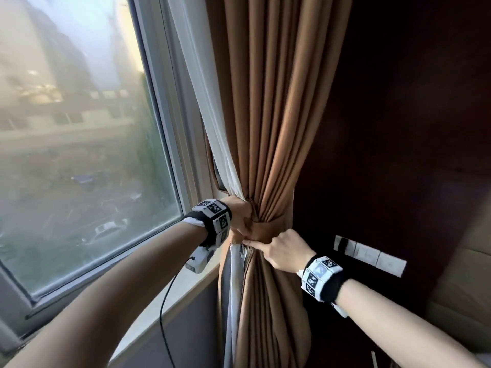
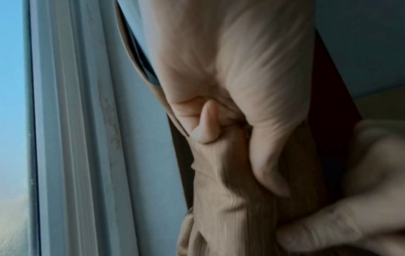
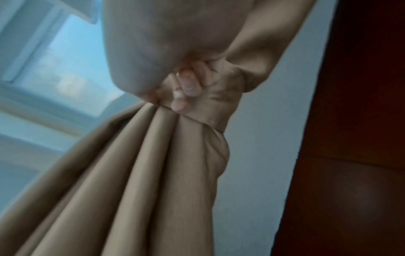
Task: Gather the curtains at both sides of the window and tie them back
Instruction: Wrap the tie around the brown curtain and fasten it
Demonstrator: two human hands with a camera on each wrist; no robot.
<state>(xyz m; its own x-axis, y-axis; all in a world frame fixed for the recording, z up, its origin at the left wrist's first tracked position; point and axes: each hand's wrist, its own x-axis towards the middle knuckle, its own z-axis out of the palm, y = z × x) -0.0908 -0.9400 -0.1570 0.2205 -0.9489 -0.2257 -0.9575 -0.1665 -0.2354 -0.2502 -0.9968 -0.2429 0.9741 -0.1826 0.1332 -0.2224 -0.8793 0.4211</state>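
A tan curtain (image 1: pixel 279 115) with a white sheer (image 1: pixel 210 102) hangs gathered at the right side of the window. A tan tie-back band (image 1: pixel 261 229) wraps its waist. My left hand (image 1: pixel 240 217) grips the bundle and band from the window side, fingers curled into the folds (image 2: pixel 206 124). My right hand (image 1: pixel 281 251) pinches the band's lower edge from the right, its fingers (image 3: pixel 186 86) curled on the band (image 3: pixel 214 104). Below the band the curtain (image 1: pixel 265 301) falls in folds.
The window pane (image 1: pixel 79 155) and its white frame (image 1: pixel 170 128) fill the left. A pale sill (image 1: pixel 186 285) runs below, with a black cable (image 1: pixel 164 301) hanging over it. Dark wood wall (image 1: pixel 398 102) stands to the right, with a switch panel (image 1: pixel 372 254) and a beige padded seat (image 1: pixel 465 301).
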